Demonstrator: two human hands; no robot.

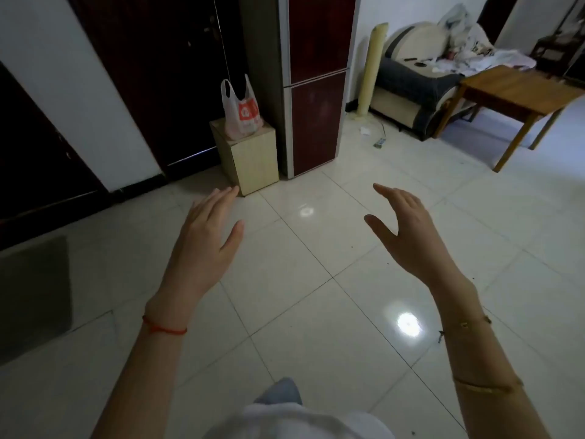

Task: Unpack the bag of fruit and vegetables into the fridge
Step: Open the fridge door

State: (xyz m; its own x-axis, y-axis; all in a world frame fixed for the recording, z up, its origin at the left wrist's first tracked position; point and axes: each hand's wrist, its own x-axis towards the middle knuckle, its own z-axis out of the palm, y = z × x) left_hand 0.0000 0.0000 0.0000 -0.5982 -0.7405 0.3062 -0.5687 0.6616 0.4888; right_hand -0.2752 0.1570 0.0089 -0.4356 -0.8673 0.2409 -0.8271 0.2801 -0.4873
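Observation:
A white plastic bag (241, 114) with a red logo stands upright on a small light-wood cabinet (253, 156), its handles sticking up; its contents are hidden. Right beside it stands the dark red two-door fridge (316, 90), both doors closed. My left hand (205, 239) and my right hand (408, 236) are stretched out in front of me over the tiled floor, fingers straight and holding nothing. Both hands are well short of the bag and the fridge.
Dark doors (152, 74) line the wall left of the cabinet. A cream tower fan (372, 68) stands right of the fridge, then a cluttered sofa (421, 77) and a wooden table (512, 96). A power strip (380, 142) lies on the white tiled floor (316, 280).

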